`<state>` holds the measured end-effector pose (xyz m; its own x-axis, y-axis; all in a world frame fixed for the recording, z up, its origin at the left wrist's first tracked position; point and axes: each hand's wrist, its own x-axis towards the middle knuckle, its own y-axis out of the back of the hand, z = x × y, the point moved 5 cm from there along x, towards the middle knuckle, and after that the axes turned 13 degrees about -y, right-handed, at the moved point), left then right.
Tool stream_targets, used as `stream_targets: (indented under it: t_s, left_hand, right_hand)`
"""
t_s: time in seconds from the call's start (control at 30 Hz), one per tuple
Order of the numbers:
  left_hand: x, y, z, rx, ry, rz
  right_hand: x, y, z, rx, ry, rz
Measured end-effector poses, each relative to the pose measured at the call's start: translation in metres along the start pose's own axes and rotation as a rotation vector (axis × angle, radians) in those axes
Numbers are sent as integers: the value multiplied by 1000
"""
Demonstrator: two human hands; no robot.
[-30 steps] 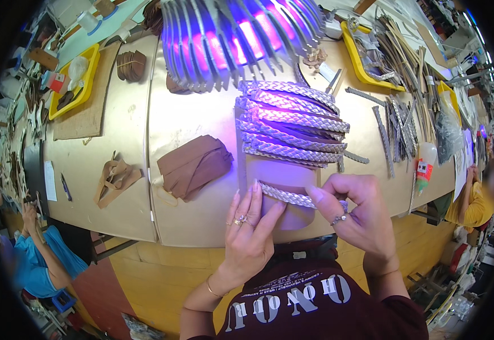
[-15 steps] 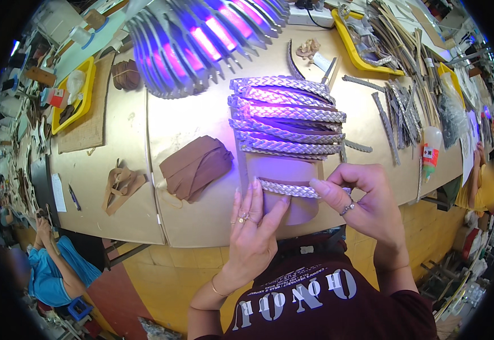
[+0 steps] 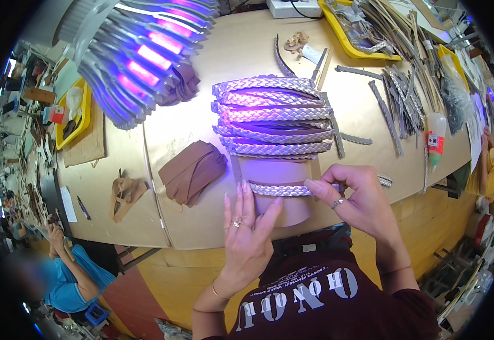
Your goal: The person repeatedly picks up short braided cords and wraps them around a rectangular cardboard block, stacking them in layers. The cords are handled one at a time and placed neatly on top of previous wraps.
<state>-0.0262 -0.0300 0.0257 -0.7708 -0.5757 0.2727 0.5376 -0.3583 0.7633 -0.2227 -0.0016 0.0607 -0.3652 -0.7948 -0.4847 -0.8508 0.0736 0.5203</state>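
Note:
A light braided strap [image 3: 281, 190] with a brown edge lies crosswise on a smooth curved brown sheet [image 3: 286, 212] in front of me. My left hand [image 3: 247, 241] has its fingers stretched out, their tips touching the strap's left end. Toward the strap's right end, my right hand [image 3: 363, 195] is closed in a pinch, thumb on top. Just past those fingers shows a braided end [image 3: 384, 180]; whether it belongs to the same strap I cannot tell. Beyond the held strap, several braided straps [image 3: 275, 115] lie in parallel rows over the sheet.
A finned lamp [image 3: 145, 62] glowing violet hangs at the upper left. Left of the sheet lies a bundle of brown strips [image 3: 193, 173]. Braided pieces [image 3: 400, 102], a bottle [image 3: 435, 139] and a yellow tray [image 3: 360, 54] stand right. A person in blue [image 3: 77, 277] is at lower left.
The view has shifted: the straps and the sheet appear slightly further left, and the lamp much further left. Both hands stay at the same strap, in nearly the same pose.

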Motion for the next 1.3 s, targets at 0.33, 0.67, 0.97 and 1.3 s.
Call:
stream_targets:
  t_s: [0.33, 0.67, 0.97, 1.3]
  left_hand:
    - [-2, 0, 0, 10, 16, -48]
    - [3, 14, 13, 125, 65, -20]
    - [9, -6, 27, 93, -10, -31]
    - [12, -15, 31, 284, -43, -32]
  right_hand:
    - [10, -16, 22, 62, 41, 2]
    - [14, -19, 31, 131, -42, 1]
    - [20, -26, 24, 281, -20, -119]
    - [14, -15, 32, 490, 47, -206]
